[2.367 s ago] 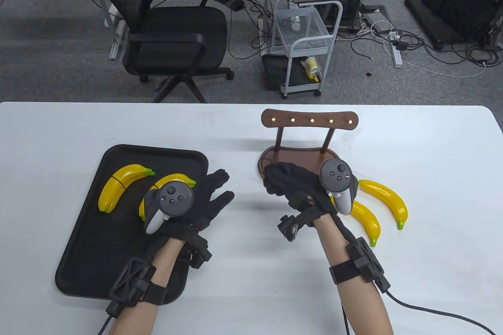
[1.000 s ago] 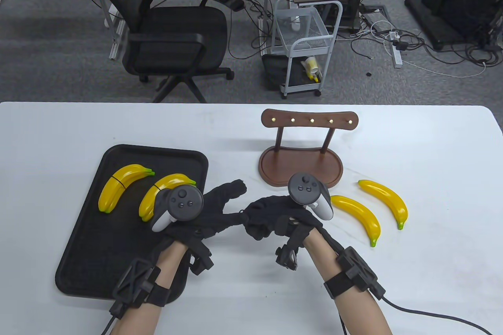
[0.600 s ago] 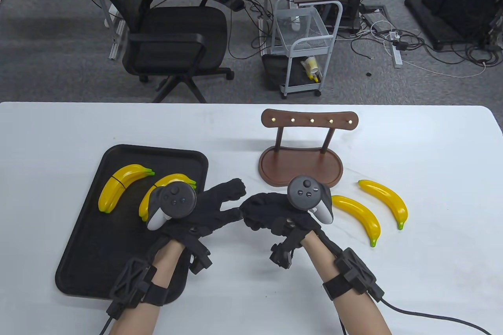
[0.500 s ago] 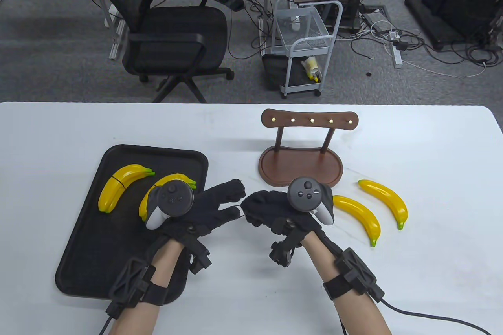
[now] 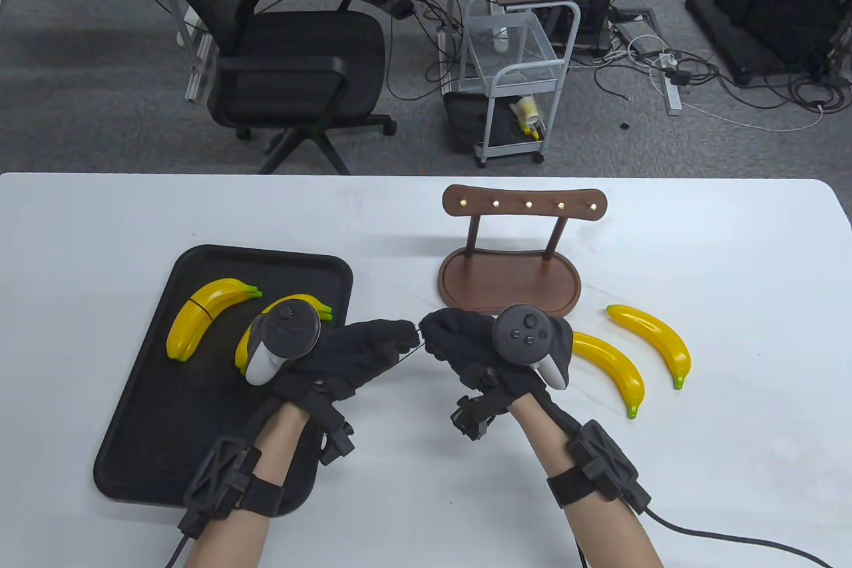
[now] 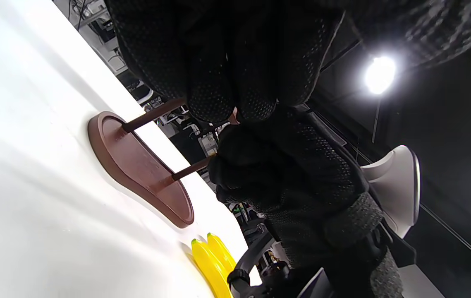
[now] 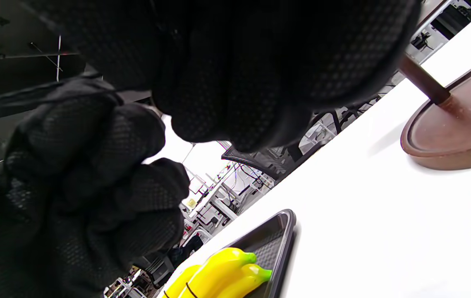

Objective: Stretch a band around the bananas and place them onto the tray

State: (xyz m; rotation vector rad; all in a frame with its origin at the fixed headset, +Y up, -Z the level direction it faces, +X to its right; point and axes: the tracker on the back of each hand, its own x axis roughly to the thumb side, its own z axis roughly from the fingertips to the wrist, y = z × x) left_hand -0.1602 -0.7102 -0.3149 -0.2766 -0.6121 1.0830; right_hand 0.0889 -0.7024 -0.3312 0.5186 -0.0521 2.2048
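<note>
On the left of the white counter (image 5: 80, 228) lies a black tray (image 5: 166, 435) holding two banded pairs of yellow toy bananas: the far-left pair (image 5: 203, 315), with a dark band visible across it, and a second pair (image 5: 293, 311) partly hidden behind the tracker on the left hand (image 5: 346, 355).

At the middle, both gloved hands meet above the counter, fingertips almost touching. A thin dark rubber band (image 5: 414, 343) shows as a short taut line running between them. The left hand's fingers are curled, pinching one end; the right hand (image 5: 479, 341) is curled on the other end. The wrist views show only bunched black fingers, so the exact grip cannot be told.

Behind the right hand stands a brown wooden hook rack (image 5: 512, 275).

To the right, two loose bananas lie apart on the counter, not yet banded: the nearer banana (image 5: 616, 371) just beside the right hand, the farther banana (image 5: 655, 341) beyond it. Both curve with long axes running from upper left to lower right, green tips toward the person. By my reckoning, the band must travel rightward, and the right hand is far nearer.
</note>
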